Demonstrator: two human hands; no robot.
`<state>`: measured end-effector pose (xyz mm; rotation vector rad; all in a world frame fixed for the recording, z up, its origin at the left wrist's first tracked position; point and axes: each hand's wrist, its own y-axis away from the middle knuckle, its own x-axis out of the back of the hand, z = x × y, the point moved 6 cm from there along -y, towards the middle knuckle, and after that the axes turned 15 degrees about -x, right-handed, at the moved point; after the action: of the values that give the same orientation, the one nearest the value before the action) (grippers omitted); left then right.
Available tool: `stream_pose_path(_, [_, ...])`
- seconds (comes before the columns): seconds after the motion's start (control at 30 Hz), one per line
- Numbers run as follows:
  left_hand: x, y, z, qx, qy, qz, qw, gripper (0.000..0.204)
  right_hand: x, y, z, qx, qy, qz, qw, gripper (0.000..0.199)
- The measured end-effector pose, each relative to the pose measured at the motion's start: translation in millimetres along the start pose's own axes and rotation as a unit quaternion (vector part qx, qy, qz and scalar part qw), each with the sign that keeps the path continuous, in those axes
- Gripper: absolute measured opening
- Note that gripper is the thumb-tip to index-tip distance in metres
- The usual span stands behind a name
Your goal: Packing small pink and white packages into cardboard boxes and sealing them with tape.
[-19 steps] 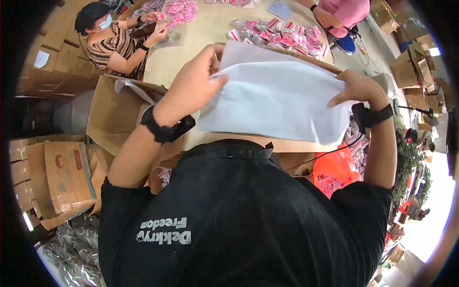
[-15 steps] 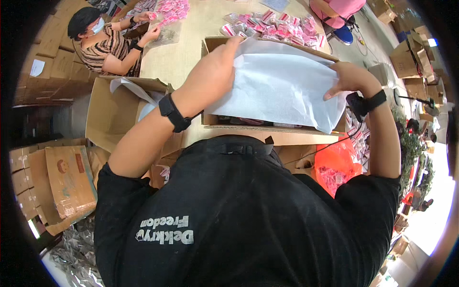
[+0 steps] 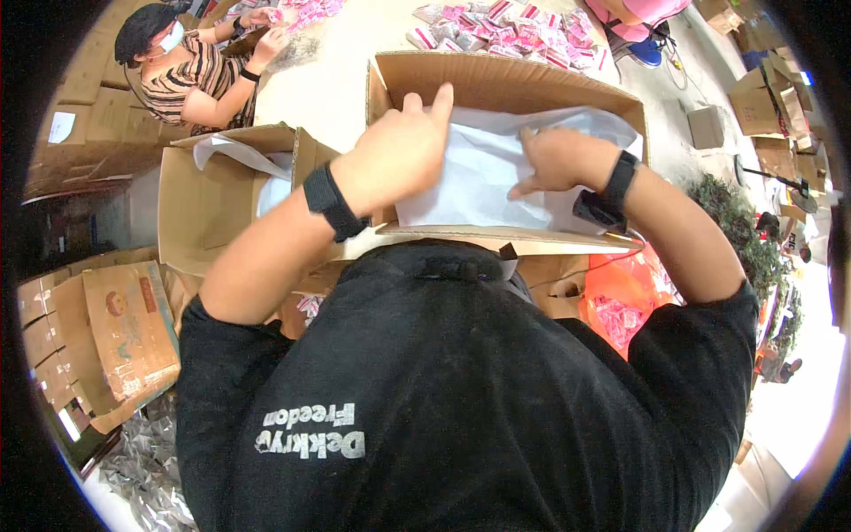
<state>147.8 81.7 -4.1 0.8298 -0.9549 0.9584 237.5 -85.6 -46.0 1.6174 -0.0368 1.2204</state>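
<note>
A white tissue-like sheet (image 3: pixel 479 191) lies inside an open cardboard box (image 3: pixel 514 84) on the table in front of me. My left hand (image 3: pixel 403 151) is over the box's left end, its index finger stretched out and the other fingers partly hidden beneath it. With fingers spread, my right hand (image 3: pixel 563 160) presses on the sheet near the box's middle. Neither hand visibly grips the sheet. What lies under the sheet is hidden.
A second open carton (image 3: pixel 191 199) with white sheeting stands at left. Pink-and-white packets (image 3: pixel 523 35) are heaped beyond the box. A co-worker (image 3: pixel 191 80) handles small pink packets at far left. An orange bag (image 3: pixel 620 288) of packets lies near my right arm.
The sheet has gone from raised across the box's opening to down inside it. My right hand has moved left from the box's right edge onto the sheet, and the far wall now shows.
</note>
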Motion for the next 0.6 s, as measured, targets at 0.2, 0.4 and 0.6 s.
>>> stream_pose_path(0.2, [58, 63, 10, -0.033, 0.138, 0.379, 0.914, 0.036, -56, -68, -3, -0.028, 0.016, -0.061, 0.998, 0.097])
stream_pose_path(0.4, [40, 137, -11, -0.006, 0.226, 0.431, 0.873, 0.019, -22, -40, -17, 0.001, 0.11, 0.136, 0.985, 0.082])
stream_pose_path(0.6, [7, 147, -29, 0.066, 0.333, 0.418, 0.843, 0.021, 5, -30, -46, 0.091, 0.024, 0.115, 0.989, 0.064])
